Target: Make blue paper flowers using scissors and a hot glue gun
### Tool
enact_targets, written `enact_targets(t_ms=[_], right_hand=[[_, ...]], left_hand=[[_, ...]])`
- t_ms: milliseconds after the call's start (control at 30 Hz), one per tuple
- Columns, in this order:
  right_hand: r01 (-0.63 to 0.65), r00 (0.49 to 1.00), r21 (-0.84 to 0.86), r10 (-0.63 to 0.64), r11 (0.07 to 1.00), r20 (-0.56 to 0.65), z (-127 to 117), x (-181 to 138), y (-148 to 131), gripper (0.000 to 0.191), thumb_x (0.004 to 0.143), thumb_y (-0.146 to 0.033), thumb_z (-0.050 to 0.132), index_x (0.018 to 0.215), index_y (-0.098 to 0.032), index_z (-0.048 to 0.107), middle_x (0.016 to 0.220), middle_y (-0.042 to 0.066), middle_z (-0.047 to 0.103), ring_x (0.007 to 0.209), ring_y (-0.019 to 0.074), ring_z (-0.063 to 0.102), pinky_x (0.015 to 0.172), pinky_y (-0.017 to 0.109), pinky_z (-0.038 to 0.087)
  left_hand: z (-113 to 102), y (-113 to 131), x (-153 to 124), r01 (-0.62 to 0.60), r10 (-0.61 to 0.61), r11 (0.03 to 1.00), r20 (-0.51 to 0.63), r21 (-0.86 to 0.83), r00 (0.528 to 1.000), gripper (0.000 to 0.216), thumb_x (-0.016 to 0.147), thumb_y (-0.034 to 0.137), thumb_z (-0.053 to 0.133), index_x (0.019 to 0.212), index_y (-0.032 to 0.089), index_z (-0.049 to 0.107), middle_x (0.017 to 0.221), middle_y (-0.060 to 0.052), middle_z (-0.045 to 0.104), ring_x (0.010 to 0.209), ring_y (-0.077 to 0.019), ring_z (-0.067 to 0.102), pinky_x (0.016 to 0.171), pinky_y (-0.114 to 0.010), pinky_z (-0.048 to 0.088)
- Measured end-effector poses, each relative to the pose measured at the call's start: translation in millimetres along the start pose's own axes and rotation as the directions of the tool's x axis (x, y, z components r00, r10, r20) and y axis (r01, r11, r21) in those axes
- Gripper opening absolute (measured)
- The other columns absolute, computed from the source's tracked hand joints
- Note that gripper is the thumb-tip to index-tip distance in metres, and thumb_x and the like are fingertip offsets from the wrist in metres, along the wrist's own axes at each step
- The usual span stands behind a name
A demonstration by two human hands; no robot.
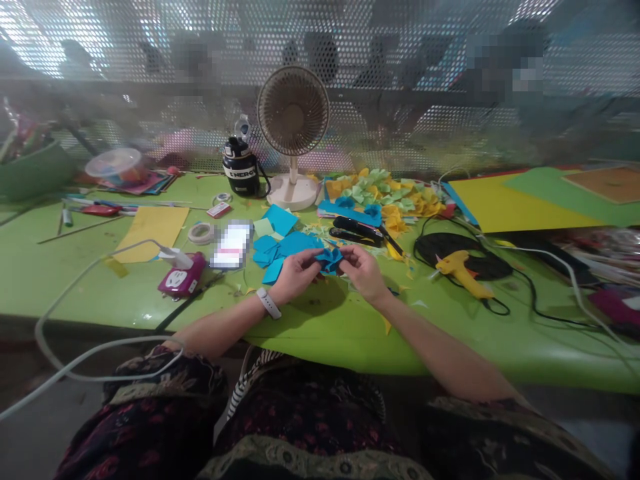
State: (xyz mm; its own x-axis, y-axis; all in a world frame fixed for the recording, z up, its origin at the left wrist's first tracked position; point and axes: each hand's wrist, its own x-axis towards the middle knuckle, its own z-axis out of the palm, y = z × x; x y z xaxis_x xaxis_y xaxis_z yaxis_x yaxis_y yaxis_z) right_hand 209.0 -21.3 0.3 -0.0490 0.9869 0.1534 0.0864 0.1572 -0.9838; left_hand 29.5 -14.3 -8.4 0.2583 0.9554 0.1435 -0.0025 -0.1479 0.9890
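Observation:
Between my two hands, just above the green table, is a blue folded paper flower (330, 260). My left hand (299, 272), with a white watch at the wrist, pinches its left side. Fingers of my right hand (363, 270) are closed on its right side. Blue paper pieces (285, 247) lie just beyond my left hand. Behind my right hand rests a black stapler (356, 230). Finished-looking blue paper flowers (373, 211) sit on blue paper farther back, beside a heap of yellow and pale green paper flowers (380, 190).
A yellow glue gun (463, 272) lies on a black round mat at right, with its cord trailing. At left are a purple power adapter (183, 277) with a white cable, a phone (231, 245) and a tape roll (201, 233). A fan (293, 113) and black bottle (241, 167) stand behind.

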Motion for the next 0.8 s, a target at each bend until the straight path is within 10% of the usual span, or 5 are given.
enact_targets(t_ms=[800], right_hand=[[0.030, 0.999, -0.073, -0.027, 0.997, 0.041, 0.0, 0.1, -1.7, 0.023, 0.067, -0.035, 0.066, 0.084, -0.020, 0.061, 0.065, -0.002, 0.062, 0.057, 0.0133, 0.057, 0.058, 0.029, 0.049]], left_hand=[[-3.3, 2.2, -2.4, -0.053, 0.050, 0.974, 0.018, 0.220, 0.999, 0.021, 0.084, 0.036, 0.062, 0.082, 0.018, 0.073, 0.072, 0.000, 0.072, 0.066, -0.0146, 0.068, 0.056, -0.020, 0.051]])
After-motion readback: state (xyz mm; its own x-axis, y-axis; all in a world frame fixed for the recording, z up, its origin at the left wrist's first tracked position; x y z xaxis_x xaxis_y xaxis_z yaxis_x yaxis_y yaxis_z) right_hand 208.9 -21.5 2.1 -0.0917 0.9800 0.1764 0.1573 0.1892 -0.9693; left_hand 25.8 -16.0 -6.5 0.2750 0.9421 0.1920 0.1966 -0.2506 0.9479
